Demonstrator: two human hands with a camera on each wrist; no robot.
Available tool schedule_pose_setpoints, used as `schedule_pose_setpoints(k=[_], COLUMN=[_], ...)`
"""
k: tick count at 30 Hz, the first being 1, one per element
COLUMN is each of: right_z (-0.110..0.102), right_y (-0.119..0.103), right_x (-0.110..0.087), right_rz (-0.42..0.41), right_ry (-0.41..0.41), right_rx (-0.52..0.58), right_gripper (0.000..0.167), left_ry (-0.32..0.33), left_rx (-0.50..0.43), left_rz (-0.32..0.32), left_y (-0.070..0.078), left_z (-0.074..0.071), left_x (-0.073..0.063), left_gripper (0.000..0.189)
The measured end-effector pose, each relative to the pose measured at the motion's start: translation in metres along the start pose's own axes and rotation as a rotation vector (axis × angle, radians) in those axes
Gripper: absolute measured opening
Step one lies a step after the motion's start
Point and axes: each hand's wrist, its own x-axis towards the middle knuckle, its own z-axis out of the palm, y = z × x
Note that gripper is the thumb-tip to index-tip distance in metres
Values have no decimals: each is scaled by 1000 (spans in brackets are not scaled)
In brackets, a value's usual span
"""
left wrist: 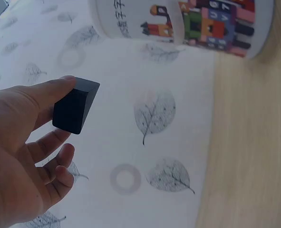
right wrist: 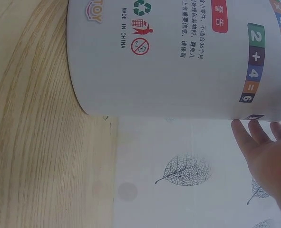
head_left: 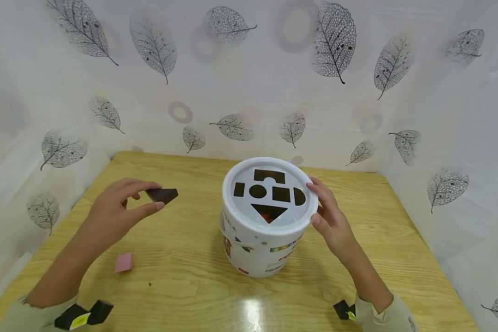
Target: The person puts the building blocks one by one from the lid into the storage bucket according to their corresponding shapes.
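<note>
A dark triangular block [head_left: 164, 195] is pinched between the thumb and fingers of my left hand [head_left: 116, 203], above the table and left of the bucket. In the left wrist view the block [left wrist: 76, 105] shows a flat face and a slanted side; the other fingers curl loosely below it. The white bucket [head_left: 253, 258] stands upright, its lid [head_left: 269, 227] cut with several shaped holes, including a triangle, a circle and an arch. Something red shows through the triangular hole. My right hand [head_left: 334, 223] rests on the lid's right edge, fingertips touching the bucket's side [right wrist: 169, 90].
A small pink piece [head_left: 123, 263] lies on the wooden table [head_left: 182, 286] at the left, below my left forearm. A tiny dark speck is near it. Leaf-patterned white sheeting [head_left: 249, 78] rises behind the table and along both sides.
</note>
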Motion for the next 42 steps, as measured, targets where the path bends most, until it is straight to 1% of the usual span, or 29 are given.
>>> schedule_pose_setpoints(k=[4,8,12,14,16,18,20,25,32,37,42], right_z=[0,0,-1,-1,0,0,0,-1,-1,-1,0], right_y=[0,0,-1,-1,-1,-2,-1,-1,-1,-1,-2], right_x=[1,1,1,0,1,1,1,1,1,2,2], right_rz=[-6,1,8,8,10,16,22,29,16,2,-5], right_ry=[-2,0,-1,0,0,0,1,5,9,4,-1], right_rx=[-1,-5,-2,0,3,2,2,-4,-19,-11,-1], right_gripper=[54,54,55,54,54,54,54,54,55,55,54], left_ry=[-2,7,16,5,-12,-30,-56,-104,-154,-176,-170], left_rx=[-44,-76,-136,-169,-182,-178,-169,-141,-90,-43,-24], left_rz=[42,118,200,234,269,297,309,335,396,422,444], left_y=[29,53,72,81,90,98,106,121,141,148,151], left_z=[4,11,19,24,29,35,40,53,67,72,73], left_x=[10,21,31,36,40,44,47,53,55,54,53], left_gripper=[32,31,30,29,31,34,37,36,33,34,34])
